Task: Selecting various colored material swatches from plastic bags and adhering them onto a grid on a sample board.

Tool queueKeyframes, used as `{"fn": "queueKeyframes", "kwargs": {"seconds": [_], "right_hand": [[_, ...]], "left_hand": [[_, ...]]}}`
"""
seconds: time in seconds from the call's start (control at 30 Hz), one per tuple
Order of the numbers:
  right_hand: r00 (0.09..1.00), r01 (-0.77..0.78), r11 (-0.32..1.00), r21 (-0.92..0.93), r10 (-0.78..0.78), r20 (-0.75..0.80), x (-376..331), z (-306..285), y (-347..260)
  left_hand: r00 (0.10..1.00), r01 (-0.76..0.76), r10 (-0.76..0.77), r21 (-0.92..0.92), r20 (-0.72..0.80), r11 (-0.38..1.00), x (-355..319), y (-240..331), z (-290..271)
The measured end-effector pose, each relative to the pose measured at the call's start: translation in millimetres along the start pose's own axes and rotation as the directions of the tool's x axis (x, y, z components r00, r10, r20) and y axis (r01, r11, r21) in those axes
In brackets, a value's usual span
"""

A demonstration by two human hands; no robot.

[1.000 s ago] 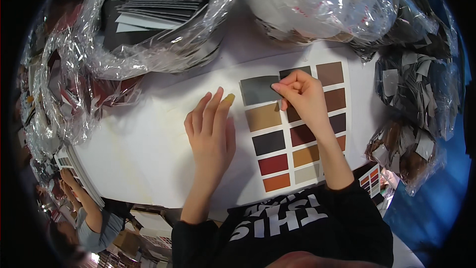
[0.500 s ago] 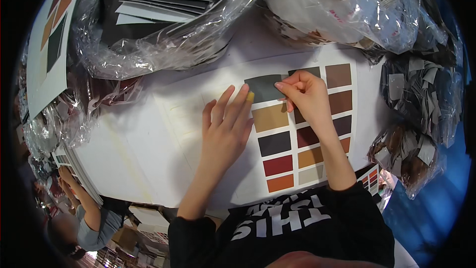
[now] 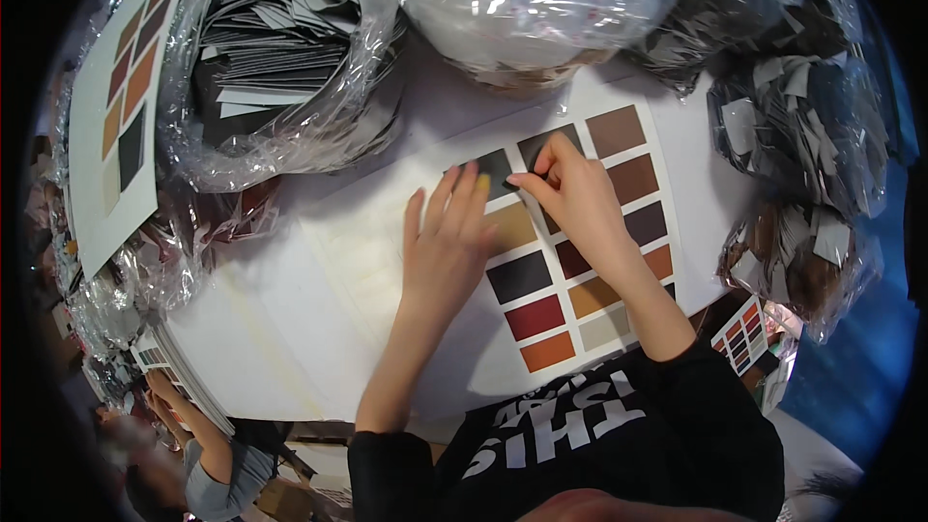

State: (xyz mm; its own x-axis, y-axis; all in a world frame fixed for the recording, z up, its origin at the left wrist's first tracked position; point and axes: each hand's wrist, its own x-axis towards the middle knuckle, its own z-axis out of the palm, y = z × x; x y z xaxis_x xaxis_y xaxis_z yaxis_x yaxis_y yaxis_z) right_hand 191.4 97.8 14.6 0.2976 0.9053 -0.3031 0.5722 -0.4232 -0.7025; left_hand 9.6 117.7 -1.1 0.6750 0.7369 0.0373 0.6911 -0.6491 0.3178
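A white card (image 3: 667, 261) with rows of coloured swatches lies before me. My left hand (image 3: 447, 246) is open and palm down, its fingertips over the left part of a dark grey swatch (image 3: 495, 167) in the top row. Something yellow wraps one of its fingers. Beside that swatch's right edge, my right hand (image 3: 565, 184) has thumb and fingers drawn together in a pinch; what they hold, if anything, is hidden. Below sit a tan swatch (image 3: 512, 228), partly behind my left hand, and a black swatch (image 3: 519, 276).
Clear plastic bags of cut dark pieces (image 3: 280, 58) line the far side, and more bagged pieces (image 3: 802, 126) lie at right. Another swatch card (image 3: 87, 203) leans at far left. A co-worker's arm (image 3: 208, 440) rests by stacked cards (image 3: 184, 377) at lower left.
The view has shifted, so card and bags appear moved. The dark grey swatch lies squarer in its row. My right hand stays near its edge; my left fingers now overlap it.
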Motion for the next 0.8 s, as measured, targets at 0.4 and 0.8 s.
{"fn": "queueKeyframes", "kwargs": {"seconds": [0.4, 0.8], "right_hand": [[0.905, 0.414, 0.907, 0.075, -0.401, -0.138, -127.3, -59.5, 51.4], [0.726, 0.446, 0.895, -0.010, -0.369, -0.580, -233.1, -152.3, 108.4]], "left_hand": [[0.977, -0.198, 0.202, 0.062, -0.074, 0.978, 21.1, 43.0, -4.8], [0.696, -0.687, 0.565, -0.182, -0.443, 0.703, 203.0, 279.2, -83.7]]}}
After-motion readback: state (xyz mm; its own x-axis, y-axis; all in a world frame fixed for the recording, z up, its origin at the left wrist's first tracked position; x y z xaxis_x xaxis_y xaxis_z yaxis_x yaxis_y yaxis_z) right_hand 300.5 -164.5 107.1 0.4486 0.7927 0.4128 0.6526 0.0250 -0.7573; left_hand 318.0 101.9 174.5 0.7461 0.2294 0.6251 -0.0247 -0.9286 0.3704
